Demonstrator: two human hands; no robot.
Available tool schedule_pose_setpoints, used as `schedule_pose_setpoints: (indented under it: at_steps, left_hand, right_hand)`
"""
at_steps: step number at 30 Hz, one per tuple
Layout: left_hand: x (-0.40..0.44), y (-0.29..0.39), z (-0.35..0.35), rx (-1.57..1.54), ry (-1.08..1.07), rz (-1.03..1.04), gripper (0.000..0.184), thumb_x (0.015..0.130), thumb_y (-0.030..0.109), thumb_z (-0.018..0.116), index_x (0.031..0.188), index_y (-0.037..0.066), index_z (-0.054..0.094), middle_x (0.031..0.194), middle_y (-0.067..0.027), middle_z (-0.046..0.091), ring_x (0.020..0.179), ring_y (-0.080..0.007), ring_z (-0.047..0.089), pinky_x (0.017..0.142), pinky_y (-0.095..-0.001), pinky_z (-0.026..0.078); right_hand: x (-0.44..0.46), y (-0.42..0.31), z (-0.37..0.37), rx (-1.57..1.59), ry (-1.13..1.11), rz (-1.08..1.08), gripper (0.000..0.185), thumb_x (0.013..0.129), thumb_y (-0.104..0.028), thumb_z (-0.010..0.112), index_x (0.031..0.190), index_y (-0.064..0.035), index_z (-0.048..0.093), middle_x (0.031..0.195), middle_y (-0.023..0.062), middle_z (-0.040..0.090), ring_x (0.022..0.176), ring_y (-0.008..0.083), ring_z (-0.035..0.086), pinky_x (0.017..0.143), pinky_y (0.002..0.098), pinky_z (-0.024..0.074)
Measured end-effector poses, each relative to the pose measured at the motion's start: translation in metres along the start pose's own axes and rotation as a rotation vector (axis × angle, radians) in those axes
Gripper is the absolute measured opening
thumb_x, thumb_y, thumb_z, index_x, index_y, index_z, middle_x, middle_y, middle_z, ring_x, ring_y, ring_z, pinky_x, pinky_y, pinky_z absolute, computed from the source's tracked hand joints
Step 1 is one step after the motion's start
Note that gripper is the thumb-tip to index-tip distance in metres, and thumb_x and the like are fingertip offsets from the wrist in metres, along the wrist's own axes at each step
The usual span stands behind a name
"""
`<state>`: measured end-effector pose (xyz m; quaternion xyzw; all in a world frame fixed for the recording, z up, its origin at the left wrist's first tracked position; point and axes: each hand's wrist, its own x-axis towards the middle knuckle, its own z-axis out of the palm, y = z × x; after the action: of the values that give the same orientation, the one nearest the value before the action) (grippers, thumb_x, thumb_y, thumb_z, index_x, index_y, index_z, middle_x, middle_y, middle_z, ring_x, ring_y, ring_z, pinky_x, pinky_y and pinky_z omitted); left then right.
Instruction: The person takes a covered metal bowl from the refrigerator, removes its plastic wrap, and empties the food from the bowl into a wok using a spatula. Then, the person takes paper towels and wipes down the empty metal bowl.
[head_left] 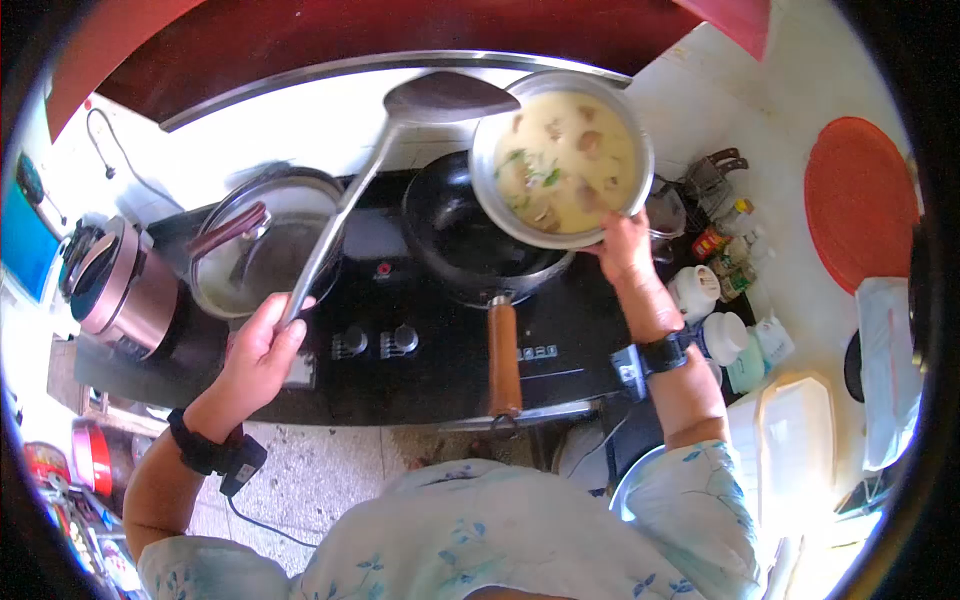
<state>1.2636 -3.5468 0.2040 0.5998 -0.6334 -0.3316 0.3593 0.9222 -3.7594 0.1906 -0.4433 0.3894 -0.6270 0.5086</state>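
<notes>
Left grip (262, 350): closed round the lower handle of a wide-bladed metal spatula (445, 98), blade raised toward the rear wall. Black strap with small device (225, 458) at the wrist.

Right grip (628, 248): clamped on the near-right rim of a round metal bowl (485, 180). The bowl overlaps the rear right of the wok in view; whether they touch cannot be told. Spatula tip overlaps the bowl's left rim; contact likewise unclear.

Contents of bowl: pale creamy soup (565, 145), brownish pieces, green leaf.

Wok (440, 225): dark, on the black tabletop (450, 375), wooden handle (503, 355) pointing toward the wearer.

Left of wok: pan under a glass lid (285, 265), brown lid handle.

Front of tabletop: two knobs (404, 341); pale panel markings (537, 352), too small to read.

Far left: rose-metallic rice cooker (130, 295), brand not legible.

Right side: sauce bottle (710, 242), red and yellow label, lettering unreadable; white jar (722, 338); red round board (860, 205) against the wall.
</notes>
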Motion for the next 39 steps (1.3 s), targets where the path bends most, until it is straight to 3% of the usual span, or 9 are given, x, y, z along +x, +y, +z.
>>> schedule_pose_setpoints:
  at_steps: [11,13,15,21,26,27,30,34,39]
  left_hand:
    - [0.085,0.046,0.088,-0.133,-0.110,0.063,0.051,0.090,0.009,0.036,0.137,0.021,0.019,0.062,0.0047,0.034,0.045,-0.0020,0.031,0.036,-0.0170,0.032]
    - [0.095,0.040,0.100,0.122,0.076,0.322,0.053,0.087,0.002,0.038,0.135,0.017,0.025,0.080,-0.0042,0.051,0.056,-0.0086,0.044,0.056,-0.0225,0.044]
    - [0.098,0.045,0.106,0.146,0.085,0.259,0.054,0.085,-0.001,0.039,0.135,0.015,0.025,0.105,-0.0135,0.054,0.080,-0.0176,0.056,0.076,-0.0265,0.044]
    - [0.104,0.041,0.091,0.148,0.017,0.195,0.054,0.085,-0.003,0.040,0.134,0.013,0.025,0.127,-0.0196,0.040,0.118,-0.0247,0.039,0.094,-0.0296,0.033]
    - [0.113,0.053,0.059,0.216,-0.147,0.105,0.051,0.086,0.002,0.040,0.134,0.011,0.024,0.132,-0.0172,0.035,0.121,-0.0231,0.035,0.099,-0.0292,0.026]
    - [0.116,0.050,0.053,0.342,-0.131,0.173,0.051,0.088,0.006,0.040,0.135,0.014,0.023,0.113,-0.0146,0.051,0.098,-0.0208,0.053,0.084,-0.0279,0.041]
    - [0.118,0.064,0.037,0.317,-0.196,0.162,0.053,0.089,0.009,0.039,0.137,0.022,0.020,0.064,0.0002,0.041,0.043,-0.0065,0.035,0.040,-0.0226,0.036]
    - [0.119,0.091,0.019,0.344,-0.279,-0.139,0.053,0.089,0.010,0.037,0.137,0.024,0.018,0.063,0.0006,0.038,0.042,-0.0061,0.034,0.036,-0.0214,0.033]
    - [0.131,0.072,0.021,0.466,-0.216,0.159,0.051,0.086,0.004,0.039,0.134,0.009,0.023,0.110,-0.0163,0.051,0.091,-0.0194,0.051,0.082,-0.0281,0.040]
  right_hand:
    - [0.024,0.049,-0.006,0.075,0.006,-0.100,0.041,0.077,-0.002,0.054,0.115,-0.0084,0.042,0.104,0.0090,0.055,0.087,0.0231,0.058,0.058,0.0356,0.0548]
    - [0.026,0.048,-0.005,0.030,-0.011,-0.208,0.043,0.077,-0.001,0.055,0.117,-0.0069,0.042,0.105,0.0086,0.054,0.088,0.0201,0.057,0.058,0.0308,0.0531]
    - [0.017,0.039,-0.007,0.069,-0.063,-0.088,0.058,0.078,-0.002,0.058,0.129,-0.0070,0.030,0.118,0.0082,0.047,0.107,0.0167,0.045,0.091,0.0289,0.0368]
    - [0.034,0.053,-0.020,-0.246,-0.152,-0.326,0.067,0.079,0.001,0.056,0.134,-0.0035,0.019,0.124,0.0104,0.043,0.114,0.0179,0.041,0.094,0.0283,0.0339]
    - [0.033,0.037,-0.017,-0.400,-0.204,-0.332,0.070,0.079,0.000,0.056,0.135,-0.0026,0.015,0.126,0.0117,0.042,0.114,0.0176,0.041,0.096,0.0285,0.0328]
    - [0.034,0.035,-0.015,-0.413,-0.208,-0.294,0.069,0.079,0.000,0.057,0.135,-0.0026,0.016,0.126,0.0117,0.042,0.113,0.0172,0.042,0.095,0.0286,0.0334]
    - [0.038,0.031,-0.009,-0.340,-0.285,-0.269,0.069,0.079,0.000,0.057,0.135,-0.0027,0.016,0.124,0.0111,0.044,0.112,0.0167,0.043,0.095,0.0286,0.0349]
    - [0.052,0.038,-0.005,-0.338,-0.402,-0.239,0.068,0.077,0.001,0.059,0.133,-0.0027,0.020,0.122,0.0096,0.046,0.110,0.0158,0.044,0.093,0.0280,0.0365]
    - [0.054,0.017,0.006,-0.411,-0.446,-0.097,0.070,0.073,0.002,0.061,0.132,-0.0031,0.024,0.119,0.0089,0.050,0.108,0.0168,0.047,0.091,0.0288,0.0388]
